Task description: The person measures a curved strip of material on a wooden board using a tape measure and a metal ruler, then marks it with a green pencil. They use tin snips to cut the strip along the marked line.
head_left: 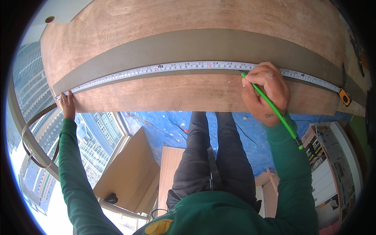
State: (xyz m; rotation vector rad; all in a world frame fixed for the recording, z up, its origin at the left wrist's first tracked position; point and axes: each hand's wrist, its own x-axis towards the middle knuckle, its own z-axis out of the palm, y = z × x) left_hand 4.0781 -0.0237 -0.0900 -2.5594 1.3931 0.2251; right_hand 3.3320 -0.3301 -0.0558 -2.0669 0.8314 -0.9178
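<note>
A white measuring tape (184, 67) stretches along a long grey-brown strip (207, 45) lying on a plywood board (176, 92); its orange case (344, 96) is at the right end. At the tape's left end, my left hand (67, 105) rests its extended fingertips on the tape and board edge. My right hand (266, 94) grips a green pencil (284, 119), its tip at the tape's lower edge, right of the middle; my fingers partly cover the tape there.
Below the board are a blue floor sheet (246, 137), my legs, a leaning brown panel (129, 164), a light wood panel (168, 160) and stacked boards (333, 168) at right. A window (103, 137) with buildings outside is at left, beside hanging curved strips (29, 131).
</note>
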